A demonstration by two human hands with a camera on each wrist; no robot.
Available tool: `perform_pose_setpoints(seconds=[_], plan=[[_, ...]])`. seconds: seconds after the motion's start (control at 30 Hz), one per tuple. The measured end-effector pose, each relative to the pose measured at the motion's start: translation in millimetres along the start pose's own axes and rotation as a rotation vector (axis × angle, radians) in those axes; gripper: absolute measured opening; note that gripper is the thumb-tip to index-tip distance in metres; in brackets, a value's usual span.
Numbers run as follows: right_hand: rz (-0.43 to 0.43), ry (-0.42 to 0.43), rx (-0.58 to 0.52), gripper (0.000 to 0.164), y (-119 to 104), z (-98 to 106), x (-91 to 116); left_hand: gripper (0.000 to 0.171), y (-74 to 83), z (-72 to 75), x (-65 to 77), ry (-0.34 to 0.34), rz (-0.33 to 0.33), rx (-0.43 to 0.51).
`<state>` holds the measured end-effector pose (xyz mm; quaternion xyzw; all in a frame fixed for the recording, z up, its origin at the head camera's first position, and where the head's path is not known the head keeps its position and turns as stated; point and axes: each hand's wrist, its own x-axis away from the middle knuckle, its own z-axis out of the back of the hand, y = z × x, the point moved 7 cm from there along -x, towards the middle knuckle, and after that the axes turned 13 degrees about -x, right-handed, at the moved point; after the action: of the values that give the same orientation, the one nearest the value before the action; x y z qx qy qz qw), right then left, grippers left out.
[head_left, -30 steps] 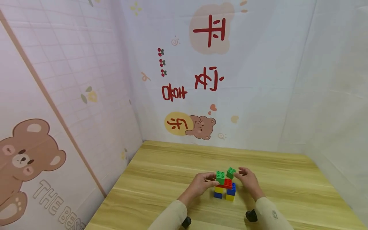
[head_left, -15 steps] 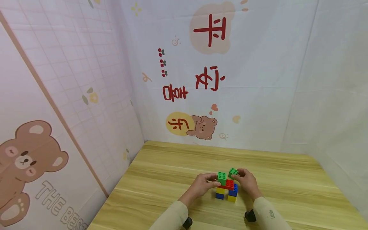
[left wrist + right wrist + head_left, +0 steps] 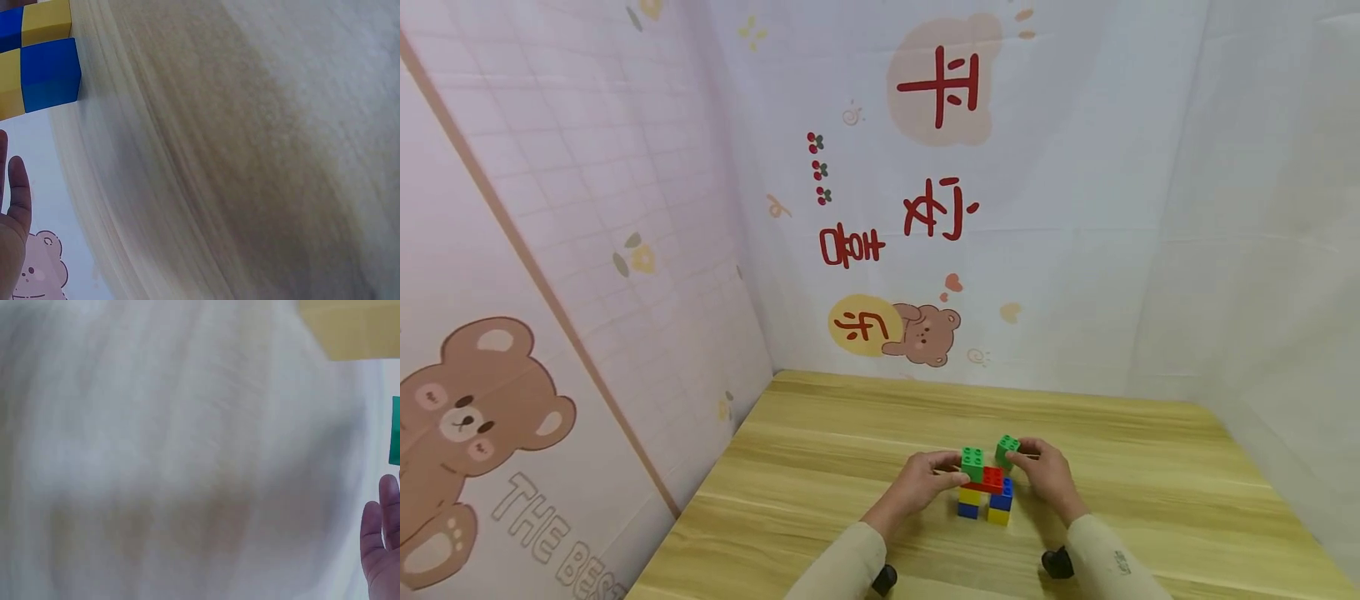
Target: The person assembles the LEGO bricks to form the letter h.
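A small structure of toy building blocks stands on the table. Its left column has a blue block [image 3: 967, 510] under a yellow block [image 3: 969, 497]; the right has a yellow block [image 3: 999, 517] under a blue block [image 3: 1002, 499]. A red block [image 3: 994, 477] bridges both columns, and a green block [image 3: 972, 463] sits on its left end. My left hand [image 3: 922, 481] holds that green block between thumb and fingers. Behind the structure's right side, my right hand [image 3: 1049, 473] pinches a second green block [image 3: 1007, 450], apart from the red one.
The wooden table [image 3: 850, 425] ends at a printed cloth backdrop [image 3: 1060, 250]. Another patterned cloth [image 3: 587, 208] hangs along the left side. Black wrist devices [image 3: 1058, 562] sit below both sleeves, close over the tabletop.
My right hand's thumb and fingers have come together on the second green block, which has shifted slightly right. My left hand has kept its hold, and the block structure stands as before.
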<state>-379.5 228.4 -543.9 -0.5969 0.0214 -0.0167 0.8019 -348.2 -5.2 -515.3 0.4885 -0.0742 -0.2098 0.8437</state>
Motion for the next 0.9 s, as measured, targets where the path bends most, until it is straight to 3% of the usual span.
perform_pose_setpoints(seconds=[0.4, 0.9], plan=[[0.077, -0.016, 0.007, 0.061, -44.4, 27.7, 7.8, 0.027, -1.2, -0.8, -1.5, 0.009, 0.002, -0.011], [0.195, -0.062, -0.003, 0.064, -94.4, 23.5, 19.0, 0.028, -0.7, 0.8, -1.3, -0.005, 0.014, 0.000]])
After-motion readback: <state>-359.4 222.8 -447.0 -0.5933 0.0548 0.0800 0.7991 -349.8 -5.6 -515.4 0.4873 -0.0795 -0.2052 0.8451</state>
